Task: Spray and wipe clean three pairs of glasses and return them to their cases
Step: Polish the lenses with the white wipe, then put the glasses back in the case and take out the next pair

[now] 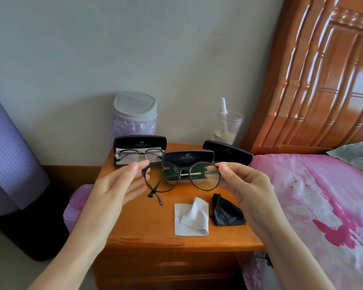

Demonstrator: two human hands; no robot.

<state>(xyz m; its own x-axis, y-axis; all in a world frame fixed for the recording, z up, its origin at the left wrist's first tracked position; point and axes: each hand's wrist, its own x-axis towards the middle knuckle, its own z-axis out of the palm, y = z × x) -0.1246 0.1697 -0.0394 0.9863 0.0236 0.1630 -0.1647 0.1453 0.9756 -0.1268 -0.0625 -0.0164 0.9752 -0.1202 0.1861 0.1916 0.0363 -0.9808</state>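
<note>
Soft daylight (edges bowed, glare right)

1. The table (147,233) is a small orange-brown wooden one against the wall, beside a bed.
2. At its back left an open case (139,143) lies with its lid up; glasses (140,152) rest inside on a pale cloth.
3. A second open case (188,156) sits just in front and to the right of it.
4. A dark third case (227,152) lies at the back right.
5. Near the front, a crumpled white cloth (192,218) lies just beside a bunched black cloth (226,212).
6. Along the back edge stand a grey-lidded bin (134,105) and a clear cup (228,126) with a straw.
</note>
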